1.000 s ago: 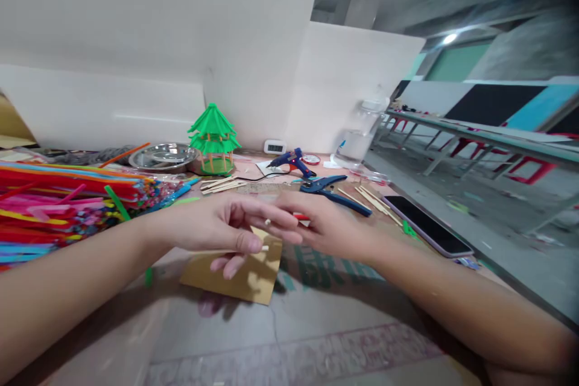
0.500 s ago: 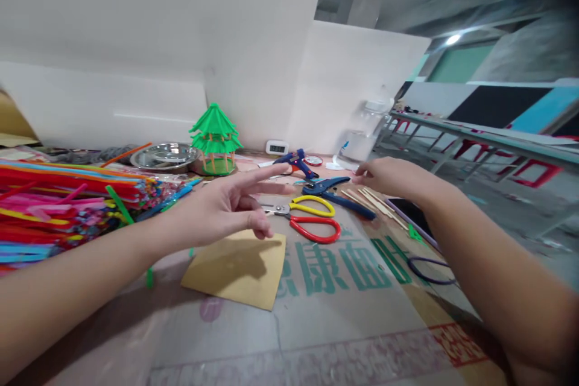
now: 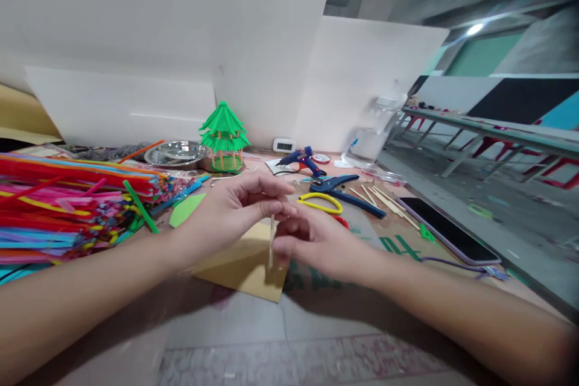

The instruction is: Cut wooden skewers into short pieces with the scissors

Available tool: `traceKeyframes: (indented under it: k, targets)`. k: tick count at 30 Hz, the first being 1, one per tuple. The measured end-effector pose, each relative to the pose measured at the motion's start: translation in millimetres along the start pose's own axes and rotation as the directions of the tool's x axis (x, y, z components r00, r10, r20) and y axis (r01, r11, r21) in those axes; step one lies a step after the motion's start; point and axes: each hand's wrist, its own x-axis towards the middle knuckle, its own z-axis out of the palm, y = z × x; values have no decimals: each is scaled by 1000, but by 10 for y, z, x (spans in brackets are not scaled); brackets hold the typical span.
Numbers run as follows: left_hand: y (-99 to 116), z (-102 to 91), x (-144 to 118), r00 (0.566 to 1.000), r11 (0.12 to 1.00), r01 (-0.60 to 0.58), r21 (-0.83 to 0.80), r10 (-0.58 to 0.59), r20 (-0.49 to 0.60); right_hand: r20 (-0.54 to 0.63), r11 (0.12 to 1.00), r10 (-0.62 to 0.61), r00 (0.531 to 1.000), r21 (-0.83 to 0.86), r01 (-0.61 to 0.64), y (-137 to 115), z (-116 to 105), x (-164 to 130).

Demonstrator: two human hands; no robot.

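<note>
A short thin wooden stick (image 3: 272,241) stands nearly upright between my hands, above a tan square of card (image 3: 244,265). My left hand (image 3: 235,211) pinches its upper end between thumb and fingers. Lower down, my right hand (image 3: 316,241) closes its thumb and fingers on the same stick. Just behind my hands lie scissors with one yellow handle (image 3: 321,202) and one red handle, their blades hidden. A green paper piece (image 3: 186,210) shows beyond my left wrist.
Bundles of coloured pipe cleaners (image 3: 67,205) fill the left. At the back are a metal dish (image 3: 176,154), a green pagoda model (image 3: 224,137), a timer (image 3: 284,145), a glue gun (image 3: 304,161) and a bottle (image 3: 371,132). Cutting pliers (image 3: 348,195), loose sticks (image 3: 389,202) and a phone (image 3: 447,229) lie right.
My right hand has come from the loose sticks back to the middle, now with a stick. My left hand has gone from spread fingers to a pinch on that stick.
</note>
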Motion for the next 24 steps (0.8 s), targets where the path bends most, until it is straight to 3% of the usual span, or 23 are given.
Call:
traceKeyframes:
  k: [4,7,11,14,17,20,24]
  targets:
    - [-48,-20,21,997,990,-8,141,18,-69,-81,992,-65,995,-117,56,62,-73,46]
    - [-66,-17,4,983,959,-61,278,106,-151,-21,1000,12,1000,26,-11,90,-44,62]
    - [-72,25,-33,982,965,-56,258,100,-162,23,983,89,996,159,-92,126,83,52]
    - [-68,-6,-7,987,979,-43,199,72,-141,-47,998,20,999,60,-17,134,57,40]
    - [-63,-106,59,999,981,-16,195,25,-46,-128,991,-50,991,-131,33,111,-60,31]
    - [-41,-185,102,998,960,22,280,-36,43,-165,959,-95,982,-278,46,89,-144,30]
    - [23,-188,105,998,917,16,399,-40,52,-152,952,-97,984,-303,47,126,-143,42]
